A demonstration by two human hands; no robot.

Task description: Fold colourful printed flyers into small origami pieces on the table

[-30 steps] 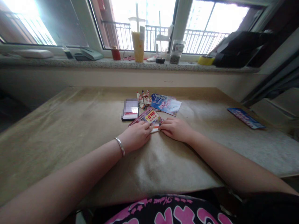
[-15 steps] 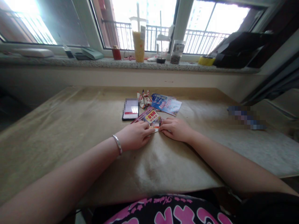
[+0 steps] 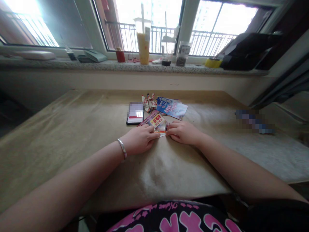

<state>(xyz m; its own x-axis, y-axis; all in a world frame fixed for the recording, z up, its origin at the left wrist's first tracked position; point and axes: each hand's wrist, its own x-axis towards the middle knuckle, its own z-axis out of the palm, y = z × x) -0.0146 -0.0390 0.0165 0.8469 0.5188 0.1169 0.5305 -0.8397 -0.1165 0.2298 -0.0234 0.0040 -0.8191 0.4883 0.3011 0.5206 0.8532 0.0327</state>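
The left hand [image 3: 139,139], with its silver bangle [image 3: 122,148], and the right hand [image 3: 182,133] have slid slightly rightward across the wrinkled tan sheet [image 3: 72,135] covering the desk. Both are half-curled, their fingers holding a folded red-and-yellow printed leaflet [image 3: 158,123] at centre from either side, keeping it flat. A black smartphone [image 3: 134,113] lies just left of it, with a glossy blue flyer [image 3: 172,108] just beyond.

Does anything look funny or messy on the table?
Yes. The crumpled red-and-white wrapper is all scrunched up, unlike the flat blue leaflet beside it. The tan table cover also looks rumpled, not smooth.
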